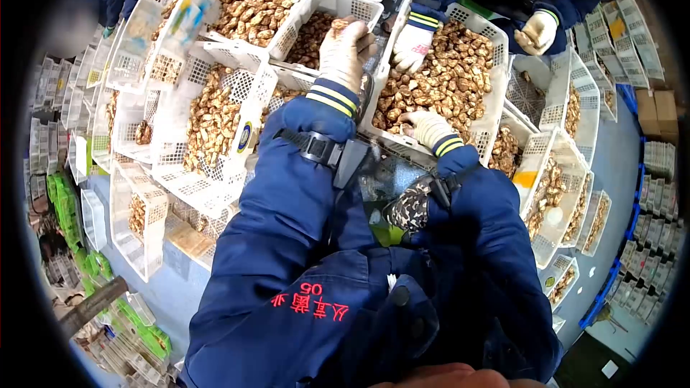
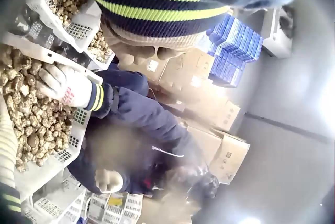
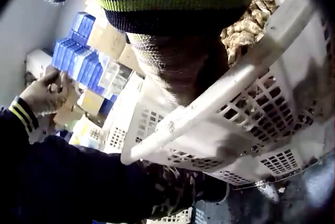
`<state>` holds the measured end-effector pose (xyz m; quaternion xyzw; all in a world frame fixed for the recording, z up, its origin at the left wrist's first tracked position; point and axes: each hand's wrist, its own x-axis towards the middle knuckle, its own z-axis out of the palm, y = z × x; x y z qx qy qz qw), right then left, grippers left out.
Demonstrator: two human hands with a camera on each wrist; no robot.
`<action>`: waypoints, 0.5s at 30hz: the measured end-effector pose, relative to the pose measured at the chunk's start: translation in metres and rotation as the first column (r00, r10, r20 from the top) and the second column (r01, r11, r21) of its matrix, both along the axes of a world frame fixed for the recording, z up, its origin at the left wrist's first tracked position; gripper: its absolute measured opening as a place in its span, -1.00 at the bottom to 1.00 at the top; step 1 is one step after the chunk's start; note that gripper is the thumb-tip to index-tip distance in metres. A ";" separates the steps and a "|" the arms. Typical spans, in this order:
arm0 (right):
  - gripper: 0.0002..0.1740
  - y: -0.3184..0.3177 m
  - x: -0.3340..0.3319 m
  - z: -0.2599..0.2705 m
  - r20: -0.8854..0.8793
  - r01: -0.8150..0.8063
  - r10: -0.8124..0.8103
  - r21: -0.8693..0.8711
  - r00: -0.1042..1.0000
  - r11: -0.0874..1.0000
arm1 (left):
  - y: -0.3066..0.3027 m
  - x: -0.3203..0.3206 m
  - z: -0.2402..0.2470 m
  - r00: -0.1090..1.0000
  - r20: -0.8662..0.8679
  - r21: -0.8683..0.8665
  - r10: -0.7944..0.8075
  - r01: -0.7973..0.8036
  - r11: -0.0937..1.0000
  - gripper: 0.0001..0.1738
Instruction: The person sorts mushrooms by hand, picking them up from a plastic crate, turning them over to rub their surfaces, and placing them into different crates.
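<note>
My gloved left hand (image 1: 343, 52) is raised over the crates at the back, fingers bent, with a small brown lump (image 1: 338, 24) at its fingertips. My right hand (image 1: 429, 129), also gloved, reaches over the near rim of a white plastic crate (image 1: 496, 65) and touches the knobbly brown lumps (image 1: 460, 75) heaped in it. In the right wrist view its fingers are hidden behind the crate rim (image 3: 209, 101), so I cannot tell whether they grip a lump. Across the crate, another person's gloved hand (image 1: 412, 49) rests on the same heap.
That person's other hand (image 1: 537, 31) is off to the right of the crate. More crates of lumps stand on the left (image 1: 215, 111), at the back (image 1: 266, 0) and on the right (image 1: 550, 190). Cardboard boxes (image 2: 183, 77) and blue packs (image 2: 235, 41) are stacked behind.
</note>
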<state>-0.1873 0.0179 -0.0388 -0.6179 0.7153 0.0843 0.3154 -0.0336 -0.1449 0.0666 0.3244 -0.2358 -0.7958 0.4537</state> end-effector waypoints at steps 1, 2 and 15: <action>-0.55 -0.004 -0.002 -0.011 -0.004 -0.033 0.034 0.010 0.999 0.999 | 0.000 -0.001 -0.001 1.000 0.027 0.011 -0.001 0.001 1.000 -0.70; -0.53 -0.008 -0.002 -0.017 -0.007 -0.067 0.067 0.019 0.998 0.998 | 0.000 -0.001 -0.002 0.999 0.054 0.022 -0.003 0.002 1.000 -0.70; -0.39 0.034 -0.023 0.039 0.752 0.676 -0.067 0.624 -0.656 0.392 | 0.044 -0.025 -0.030 0.854 0.097 -0.007 -0.512 0.515 0.857 -0.67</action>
